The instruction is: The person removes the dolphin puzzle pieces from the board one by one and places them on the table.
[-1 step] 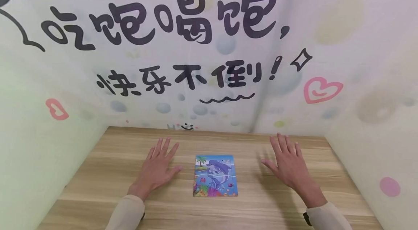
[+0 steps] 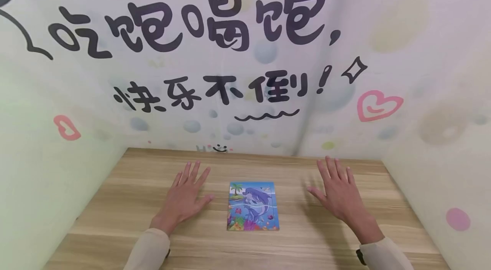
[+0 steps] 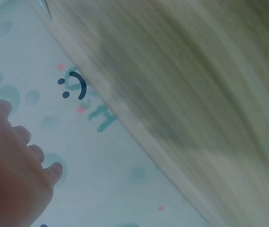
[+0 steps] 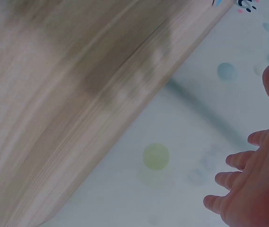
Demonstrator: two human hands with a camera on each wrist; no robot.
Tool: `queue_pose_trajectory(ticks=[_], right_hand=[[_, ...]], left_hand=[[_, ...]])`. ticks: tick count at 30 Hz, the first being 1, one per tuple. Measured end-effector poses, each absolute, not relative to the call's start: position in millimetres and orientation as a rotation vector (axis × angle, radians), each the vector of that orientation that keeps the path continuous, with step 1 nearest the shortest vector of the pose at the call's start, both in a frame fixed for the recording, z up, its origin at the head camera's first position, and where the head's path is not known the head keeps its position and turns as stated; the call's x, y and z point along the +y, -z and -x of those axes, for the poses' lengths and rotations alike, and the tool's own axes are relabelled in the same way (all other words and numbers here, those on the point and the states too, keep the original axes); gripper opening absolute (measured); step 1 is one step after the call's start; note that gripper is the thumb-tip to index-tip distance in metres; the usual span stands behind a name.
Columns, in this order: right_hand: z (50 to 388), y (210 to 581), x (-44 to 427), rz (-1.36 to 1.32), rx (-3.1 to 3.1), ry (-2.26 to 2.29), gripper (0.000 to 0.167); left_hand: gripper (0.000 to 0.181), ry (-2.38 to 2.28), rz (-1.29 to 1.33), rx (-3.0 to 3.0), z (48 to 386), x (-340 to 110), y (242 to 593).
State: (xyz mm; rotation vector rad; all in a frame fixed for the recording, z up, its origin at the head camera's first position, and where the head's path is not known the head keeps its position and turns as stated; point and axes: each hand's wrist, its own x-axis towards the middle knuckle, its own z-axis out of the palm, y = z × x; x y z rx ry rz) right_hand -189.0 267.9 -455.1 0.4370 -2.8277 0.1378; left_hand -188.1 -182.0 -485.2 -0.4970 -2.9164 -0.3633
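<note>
At the middle of the near-to-far spread of a wood-grain tabletop, a flat dolphin picture board lies face up, between the two hands and well apart from both. Taking that board as the clock's centre, the left hand is at nine o'clock, its fingers straight and fanned, its thumb pointing toward the board. The right hand is at three o'clock, likewise spread, its thumb angled toward ten. Both are bare and hold nothing; whether the palms touch the wood, I cannot tell. A shadow falls beside the right hand.

On the board's own face, a palm tree sits between ten and eleven o'clock, purple-blue dolphins near the centre, and bright coral toward six.

Pale sleeves cover the wrists, the left sleeve at eight o'clock and the right sleeve at four, with a dark band at the right cuff. Toward twelve rises a white back wall bearing black Chinese lettering. A small smiley face is printed at eleven, a large pink heart outline at two.
</note>
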Motion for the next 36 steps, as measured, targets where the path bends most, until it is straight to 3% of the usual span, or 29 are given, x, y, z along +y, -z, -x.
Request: queue_pose_trajectory(ticks=[21, 36], right_hand=[[189.7, 452.3, 256.9, -0.474, -2.881, -0.19, 0.085], [197.0, 465.3, 213.9, -0.574, -2.98, -0.453, 0.08]], left_hand=[[0.085, 0.371, 0.481, -2.979, 178.7, -184.6, 476.7], [0.086, 0.542, 0.59, -3.163, 167.5, -160.7, 477.8]])
